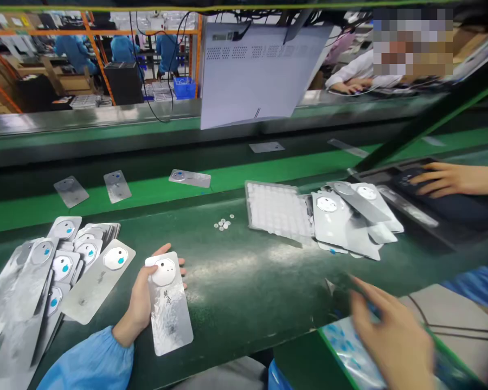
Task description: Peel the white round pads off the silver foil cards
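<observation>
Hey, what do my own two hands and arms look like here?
Your left hand is ungloved, with a light blue sleeve gathered at the wrist. Your right hand is ungloved too, though blurred; no sleeve shows on it.

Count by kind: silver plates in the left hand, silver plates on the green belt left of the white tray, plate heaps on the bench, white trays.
Plate in left hand: 1
Plates on green belt, left of tray: 3
Plate heaps: 2
White tray: 1
Total: 7

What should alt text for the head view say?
Left hand holds a silver plate over a green bench; blurred right hand is by a blue-dotted sheet. Plate piles left and right flank a white tray and small discs.
</observation>
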The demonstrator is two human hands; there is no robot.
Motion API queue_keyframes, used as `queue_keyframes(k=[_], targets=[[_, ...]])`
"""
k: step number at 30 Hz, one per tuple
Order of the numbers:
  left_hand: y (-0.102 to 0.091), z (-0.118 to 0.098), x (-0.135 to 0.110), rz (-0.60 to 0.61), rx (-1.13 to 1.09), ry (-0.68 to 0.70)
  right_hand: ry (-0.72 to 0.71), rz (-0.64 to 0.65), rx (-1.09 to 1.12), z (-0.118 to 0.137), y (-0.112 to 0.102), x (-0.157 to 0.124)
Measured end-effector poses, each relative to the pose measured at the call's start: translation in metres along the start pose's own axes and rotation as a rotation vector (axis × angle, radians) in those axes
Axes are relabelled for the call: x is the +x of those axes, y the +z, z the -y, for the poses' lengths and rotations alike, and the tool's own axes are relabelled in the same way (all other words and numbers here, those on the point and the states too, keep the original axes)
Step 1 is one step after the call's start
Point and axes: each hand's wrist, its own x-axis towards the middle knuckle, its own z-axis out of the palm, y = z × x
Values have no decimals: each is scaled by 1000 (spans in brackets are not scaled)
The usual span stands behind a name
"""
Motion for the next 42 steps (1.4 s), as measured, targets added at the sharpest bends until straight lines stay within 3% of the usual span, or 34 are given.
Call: queue_keyframes(k=[5,8,10,13,17,23,28,31,37,42], targets=[[2,-3,-2,-11,16,31,-376,428,156,109,92,45],[0,-4,-3,-11,3,51,-468,485,33,155,130,65],[-1,-4,-3,-15,-9,62,-506,481,3,168,140,68],[-3,-4,-2,-17,-28,64,-594,514,33,166,130,53],[-4,-1,-2,-27,-30,50,-750,582,202,154,92,10],[-6,2,2,-9,-19,59,-797,656,342,142,37,-61],[-6,3,2,-24,47,86,-821,652,473,124,14,-93],[-5,4,0,-7,92,123,-692,667,617,126,11,-94],[-1,10,-8,41,309,224,122,684,894,172,35,-55],[1,11,-11,17,373,351,530,824,1175,203,75,-21]])
